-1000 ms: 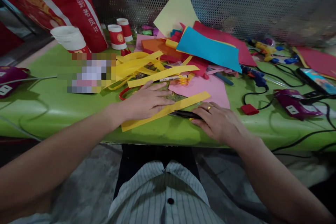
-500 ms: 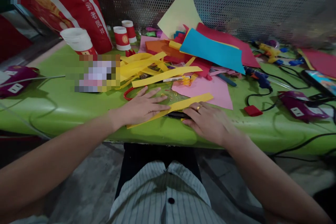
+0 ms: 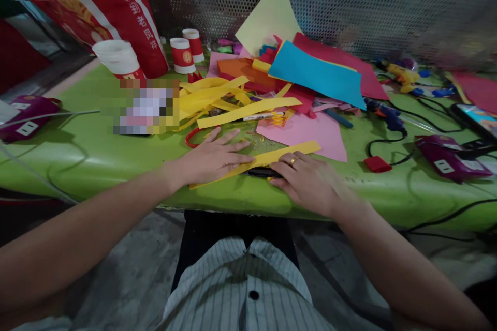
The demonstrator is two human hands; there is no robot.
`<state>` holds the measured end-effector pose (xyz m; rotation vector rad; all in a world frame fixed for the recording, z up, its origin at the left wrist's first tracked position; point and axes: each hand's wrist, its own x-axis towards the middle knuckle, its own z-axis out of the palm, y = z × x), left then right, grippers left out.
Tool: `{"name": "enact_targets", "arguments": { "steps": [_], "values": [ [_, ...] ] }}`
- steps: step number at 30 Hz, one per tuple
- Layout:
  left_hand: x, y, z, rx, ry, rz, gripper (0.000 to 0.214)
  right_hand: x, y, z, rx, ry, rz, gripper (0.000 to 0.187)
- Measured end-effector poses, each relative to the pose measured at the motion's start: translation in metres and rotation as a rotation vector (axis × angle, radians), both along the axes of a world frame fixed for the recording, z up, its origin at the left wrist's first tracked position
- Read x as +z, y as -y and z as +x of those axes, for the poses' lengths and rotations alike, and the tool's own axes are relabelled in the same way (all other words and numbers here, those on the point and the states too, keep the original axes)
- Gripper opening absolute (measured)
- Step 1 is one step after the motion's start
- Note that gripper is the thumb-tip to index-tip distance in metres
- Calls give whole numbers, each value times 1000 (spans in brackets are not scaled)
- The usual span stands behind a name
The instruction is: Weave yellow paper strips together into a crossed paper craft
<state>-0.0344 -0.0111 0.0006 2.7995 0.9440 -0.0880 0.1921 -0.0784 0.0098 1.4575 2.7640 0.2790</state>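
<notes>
A long yellow paper strip (image 3: 289,151) lies slantwise near the table's front edge. My left hand (image 3: 212,159) rests flat across its lower left part, palm down with the fingers spread. At the strip's near edge, my right hand (image 3: 305,178), with a ring on one finger, curls its fingers and thumb around a slim black object (image 3: 261,171). Most of that object is hidden under the hand and the strip, so its kind does not show. Just beyond my left hand are a red handle loop (image 3: 191,138) and another yellow strip (image 3: 248,113).
Coloured paper sheets (image 3: 316,75) and a white marker (image 3: 258,116) lie behind the hands. Paper cups (image 3: 181,56) and a red bag (image 3: 143,26) stand at back left. Purple power sockets (image 3: 452,158), cables and a blue glue gun (image 3: 388,116) occupy the right.
The whole view has shifted very slightly. Both hands and the yellow strip keep nearly the same places.
</notes>
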Motion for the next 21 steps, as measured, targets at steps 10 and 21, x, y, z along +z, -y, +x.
{"name": "enact_targets", "arguments": {
  "steps": [10, 21],
  "values": [
    [-1, 0, 2, -7, 8, 7, 40, -4, 3, 1, 38, 2, 38, 20],
    [-2, 0, 1, -21, 27, 37, 40, -2, 2, -5, 69, 3, 27, 22]
  ]
}}
